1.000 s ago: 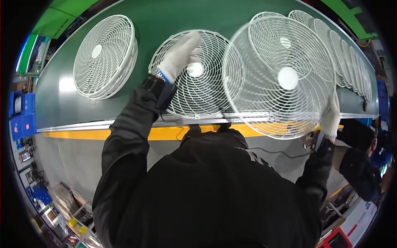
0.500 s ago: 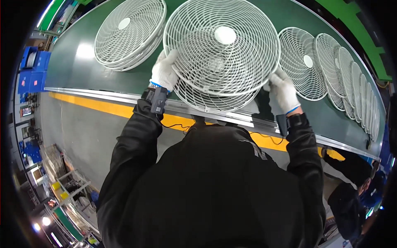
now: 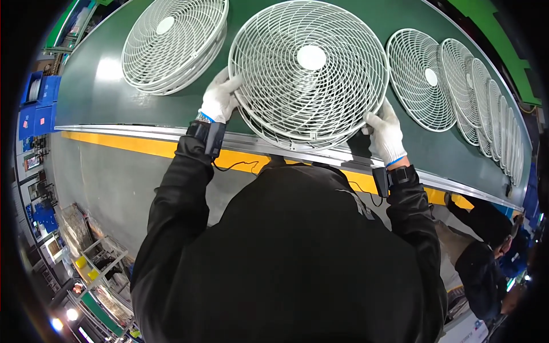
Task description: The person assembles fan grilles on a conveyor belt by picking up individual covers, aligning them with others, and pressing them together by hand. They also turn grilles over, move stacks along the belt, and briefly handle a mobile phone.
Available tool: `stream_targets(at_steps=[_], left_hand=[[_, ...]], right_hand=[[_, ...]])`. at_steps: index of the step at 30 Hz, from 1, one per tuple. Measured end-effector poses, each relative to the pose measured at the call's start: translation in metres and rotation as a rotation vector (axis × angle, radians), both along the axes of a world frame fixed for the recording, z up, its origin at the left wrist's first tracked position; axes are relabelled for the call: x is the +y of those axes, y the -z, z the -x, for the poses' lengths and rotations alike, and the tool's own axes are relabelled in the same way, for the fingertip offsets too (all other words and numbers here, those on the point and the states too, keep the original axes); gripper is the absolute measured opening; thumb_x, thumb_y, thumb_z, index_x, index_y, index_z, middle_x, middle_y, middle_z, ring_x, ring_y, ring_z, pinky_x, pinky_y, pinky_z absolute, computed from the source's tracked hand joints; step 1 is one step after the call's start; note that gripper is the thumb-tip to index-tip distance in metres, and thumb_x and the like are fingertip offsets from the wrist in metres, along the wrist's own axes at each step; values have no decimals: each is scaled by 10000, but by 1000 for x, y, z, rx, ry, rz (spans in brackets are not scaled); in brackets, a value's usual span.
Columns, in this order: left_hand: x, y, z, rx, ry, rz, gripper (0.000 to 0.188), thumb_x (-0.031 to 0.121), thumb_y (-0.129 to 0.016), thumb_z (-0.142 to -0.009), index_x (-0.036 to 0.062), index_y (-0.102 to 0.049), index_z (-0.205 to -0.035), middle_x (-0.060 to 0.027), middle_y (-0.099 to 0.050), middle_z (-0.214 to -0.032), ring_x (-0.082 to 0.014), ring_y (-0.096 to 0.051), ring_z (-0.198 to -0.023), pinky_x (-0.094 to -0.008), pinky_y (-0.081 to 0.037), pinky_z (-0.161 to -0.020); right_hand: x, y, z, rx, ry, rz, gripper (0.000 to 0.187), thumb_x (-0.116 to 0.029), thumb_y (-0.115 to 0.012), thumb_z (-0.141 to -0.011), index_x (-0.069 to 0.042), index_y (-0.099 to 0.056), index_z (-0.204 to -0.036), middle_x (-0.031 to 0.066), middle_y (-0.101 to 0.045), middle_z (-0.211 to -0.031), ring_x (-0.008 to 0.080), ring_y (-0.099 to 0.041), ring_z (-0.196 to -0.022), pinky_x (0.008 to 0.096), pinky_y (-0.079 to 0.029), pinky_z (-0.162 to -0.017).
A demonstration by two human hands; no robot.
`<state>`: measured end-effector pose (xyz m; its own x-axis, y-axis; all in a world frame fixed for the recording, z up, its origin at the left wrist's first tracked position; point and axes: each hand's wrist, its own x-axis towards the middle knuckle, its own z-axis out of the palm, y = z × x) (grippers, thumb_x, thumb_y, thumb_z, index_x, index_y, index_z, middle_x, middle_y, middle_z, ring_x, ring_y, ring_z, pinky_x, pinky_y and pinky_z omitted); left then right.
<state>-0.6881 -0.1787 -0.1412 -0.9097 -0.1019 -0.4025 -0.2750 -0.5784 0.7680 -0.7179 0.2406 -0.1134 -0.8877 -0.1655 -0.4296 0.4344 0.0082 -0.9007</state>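
A round white fan grille (image 3: 309, 91) with a solid centre disc lies between my hands, almost covering another grille (image 3: 326, 144) beneath it. My left hand (image 3: 221, 96), in a white glove, grips the upper grille's left rim, thumb over the wire. On the opposite side, my gloved right hand (image 3: 384, 131) holds the lower right rim, its thumb on top and its other fingers partly hidden. The lower grille's edge peeks out along the near side. Whether the two grilles touch all round cannot be seen.
A stack of similar grilles (image 3: 171, 43) sits to the left on the green conveyor belt (image 3: 91, 97). Several more overlap in a row (image 3: 426, 80) at the right. A metal rail (image 3: 143, 132) edges the belt. Another person (image 3: 486, 257) is at the far right.
The upper grille has come down toward me over the lower one, which now shows less. Both hands moved with it, still on its rim. The side grilles appear shifted slightly.
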Motion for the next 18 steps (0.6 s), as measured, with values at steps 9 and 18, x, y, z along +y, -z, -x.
stream_targets(at_steps=[9,18], left_hand=[[2,-38,27,2,48,266,474,74,-589,-1055,-60,-501,-1501,-102,-681,-1219,-193,-717,-969,-329,-667,-847],[-43,-29,17,-112,-10,529,505,242,-624,-1083,-12,-525,-1508,-63,-676,-1246,-137,-654,-999,-316,-594,-867]], right_hand=[[-8,-39,21,51,139,335,644,-2,-555,-1012,4,-348,-1622,92,-686,-1171,119,-668,-830,234,-553,-644],[107,-60,54,295,450,409,341,-61,-577,-1059,10,-567,-1392,98,-682,-1161,158,-651,-960,285,-559,-781]])
